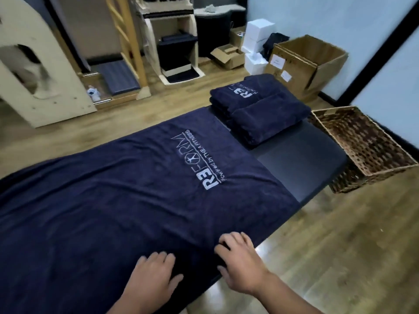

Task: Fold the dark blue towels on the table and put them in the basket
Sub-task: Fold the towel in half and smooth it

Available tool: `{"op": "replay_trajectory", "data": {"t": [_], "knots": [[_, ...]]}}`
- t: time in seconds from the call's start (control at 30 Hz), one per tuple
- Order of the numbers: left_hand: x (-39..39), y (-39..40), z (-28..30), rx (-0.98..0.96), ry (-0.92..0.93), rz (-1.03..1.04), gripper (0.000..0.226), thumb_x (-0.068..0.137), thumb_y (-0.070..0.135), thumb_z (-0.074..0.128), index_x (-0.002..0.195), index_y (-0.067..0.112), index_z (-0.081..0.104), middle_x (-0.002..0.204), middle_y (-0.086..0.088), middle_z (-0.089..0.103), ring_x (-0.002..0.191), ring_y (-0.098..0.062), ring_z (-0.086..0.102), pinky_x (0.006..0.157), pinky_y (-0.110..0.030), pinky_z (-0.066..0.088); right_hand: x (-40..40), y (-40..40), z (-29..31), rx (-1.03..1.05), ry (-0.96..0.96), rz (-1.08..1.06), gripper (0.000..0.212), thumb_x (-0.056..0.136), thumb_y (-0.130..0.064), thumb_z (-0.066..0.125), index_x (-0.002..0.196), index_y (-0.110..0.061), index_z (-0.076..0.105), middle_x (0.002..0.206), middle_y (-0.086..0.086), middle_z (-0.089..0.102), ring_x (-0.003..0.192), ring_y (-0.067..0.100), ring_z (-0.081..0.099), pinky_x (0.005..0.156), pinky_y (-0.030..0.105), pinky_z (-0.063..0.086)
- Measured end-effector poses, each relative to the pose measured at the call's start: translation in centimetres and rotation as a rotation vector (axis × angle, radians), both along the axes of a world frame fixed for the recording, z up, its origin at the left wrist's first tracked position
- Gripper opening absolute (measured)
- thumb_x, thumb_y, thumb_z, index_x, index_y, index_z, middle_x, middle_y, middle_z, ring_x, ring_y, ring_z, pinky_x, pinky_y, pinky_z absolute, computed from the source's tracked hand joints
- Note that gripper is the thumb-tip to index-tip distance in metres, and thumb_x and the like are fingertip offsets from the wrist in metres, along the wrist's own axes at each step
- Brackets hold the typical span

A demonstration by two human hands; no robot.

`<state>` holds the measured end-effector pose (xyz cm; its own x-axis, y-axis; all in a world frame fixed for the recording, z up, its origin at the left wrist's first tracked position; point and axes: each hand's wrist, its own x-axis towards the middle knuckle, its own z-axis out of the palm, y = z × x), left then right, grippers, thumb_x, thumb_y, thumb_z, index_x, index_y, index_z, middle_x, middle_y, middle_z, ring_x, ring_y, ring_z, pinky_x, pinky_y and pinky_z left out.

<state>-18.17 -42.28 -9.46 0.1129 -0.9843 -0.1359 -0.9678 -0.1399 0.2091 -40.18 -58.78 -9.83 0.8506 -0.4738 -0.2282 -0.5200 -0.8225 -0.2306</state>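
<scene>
One towel (136,189) is spread unfolded on the surface (301,164), both hands (199,266) laid flat at its near edge; folded towels (258,109) remain stacked far right, and the basket (362,146) is seen empty.

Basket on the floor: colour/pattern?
Brown woven wicker basket, light and dark strands mixed; head view.

Black table (294,159) under blue towels (136,189)

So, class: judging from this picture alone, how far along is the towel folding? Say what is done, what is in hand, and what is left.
Done: a stack of folded towels sits at the table's far end. In hand: one towel lies spread flat, both hands at its near edge, the left hand flat on it and the right hand curling at it. Left: folding it and loading the basket, which looks empty on the floor.
</scene>
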Motion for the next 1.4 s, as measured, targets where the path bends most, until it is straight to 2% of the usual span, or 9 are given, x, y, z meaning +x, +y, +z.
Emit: {"op": "replay_trajectory", "data": {"t": [0.13, 0.33, 0.43, 0.53, 0.73, 0.93, 1.23, 1.3, 1.4], "knots": [[-0.3, 6.3, 0.2, 0.259, -0.03, 0.057, 0.058, 0.051, 0.082, 0.063, 0.066, 0.027, 0.054, 0.064, 0.011, 0.047, 0.051, -0.012, 0.049, 0.051, -0.027, 0.025, -0.9, -0.2, 0.2, 0.042, 0.047, 0.084, 0.043, 0.07, -0.047, 0.067, 0.107, -0.031, 0.052, 0.128, -0.007, 0.041, 0.127, 0.018, 0.037, 0.116, 0.054, 0.022], [-2.6, 10.7, 0.1, 0.327, -0.099, 0.228, 0.056, 0.016, 0.031, 0.091, 0.063, 0.025, 0.062, 0.057, 0.006, 0.049, 0.042, -0.014, 0.049, 0.046, -0.025, 0.023, -2.2, 0.3, -0.5, -0.119, 0.061, 0.072, 0.038, 0.052, -0.01, 0.081, 0.075, -0.027, 0.056, 0.098, -0.007, 0.046, 0.09, 0.02, 0.045, 0.088, 0.048, 0.054], [-3.4, 10.9, 1.4, 0.301, -0.089, 0.311, 0.059, 0.032, 0.025, 0.088, 0.083, 0.026, 0.059, 0.07, 0.008, 0.05, 0.053, -0.016, 0.056, 0.048, -0.028, 0.029, -2.1, 0.7, 0.0, -0.165, 0.034, 0.11, 0.046, 0.045, -0.012, 0.081, 0.081, -0.026, 0.057, 0.086, -0.007, 0.048, 0.078, 0.02, 0.05, 0.07, 0.038, 0.055], [-3.9, 11.9, 2.5, 0.336, -0.086, 0.549, 0.053, 0.076, 0.045, 0.069, 0.116, 0.029, 0.039, 0.107, 0.005, 0.044, 0.1, -0.02, 0.056, 0.075, -0.036, 0.049, -1.6, 0.4, 0.3, -0.168, 0.101, 0.143, 0.05, 0.042, -0.024, 0.092, 0.079, -0.029, 0.059, 0.081, -0.007, 0.051, 0.071, 0.021, 0.053, 0.056, 0.034, 0.043], [-3.8, 14.4, 4.2, 0.516, -0.048, 0.527, 0.01, 0.094, 0.016, 0.05, 0.102, 0.021, 0.047, 0.114, -0.006, 0.057, 0.106, -0.027, 0.062, 0.083, -0.036, 0.049, -1.1, 1.2, 1.3, -0.212, 0.138, 0.191, 0.047, 0.023, -0.008, 0.082, 0.06, -0.023, 0.058, 0.067, -0.004, 0.049, 0.061, 0.021, 0.052, 0.05, 0.032, 0.034], [-4.4, 19.1, 4.3, 0.525, -0.036, 0.61, 0.029, 0.086, 0.008, 0.044, 0.11, 0.024, 0.047, 0.112, -0.001, 0.05, 0.096, -0.023, 0.057, 0.075, -0.032, 0.041, -0.3, 3.2, 3.3, -0.145, 0.281, 0.247, 0.027, 0.091, -0.034, 0.052, 0.116, -0.025, 0.049, 0.116, -0.004, 0.052, 0.113, 0.022, 0.051, 0.083, 0.039, 0.04], [-1.0, 29.1, 4.4, 0.473, -0.274, 1.004, 0.046, 0.083, 0.005, 0.053, 0.122, 0.022, 0.038, 0.119, -0.003, 0.04, 0.111, -0.024, 0.047, 0.076, -0.033, 0.034, 7.4, 16.4, 2.5, -0.072, 0.185, 0.526, 0.063, 0.08, -0.039, 0.07, 0.139, -0.028, 0.049, 0.142, 0.004, 0.045, 0.118, 0.032, 0.05, 0.084, 0.044, 0.051], [0.6, 31.8, 4.0, 0.505, -0.284, 1.015, 0.05, 0.084, 0.005, 0.054, 0.128, 0.021, 0.037, 0.128, -0.006, 0.038, 0.12, -0.027, 0.043, 0.09, -0.039, 0.037, 9.3, 19.8, 2.7, -0.079, 0.17, 0.593, 0.071, 0.072, -0.039, 0.077, 0.137, -0.028, 0.053, 0.147, 0.008, 0.046, 0.125, 0.035, 0.053, 0.085, 0.047, 0.054], [3.5, 36.3, 3.1, 0.571, -0.271, 0.97, 0.045, 0.094, 0.019, 0.057, 0.134, 0.02, 0.038, 0.142, -0.012, 0.033, 0.137, -0.034, 0.031, 0.116, -0.055, 0.021, 12.5, 24.7, 3.2, -0.076, 0.177, 0.683, 0.066, 0.095, -0.039, 0.056, 0.154, -0.027, 0.03, 0.166, 0.005, 0.014, 0.151, 0.033, 0.018, 0.114, 0.053, 0.031]]}}
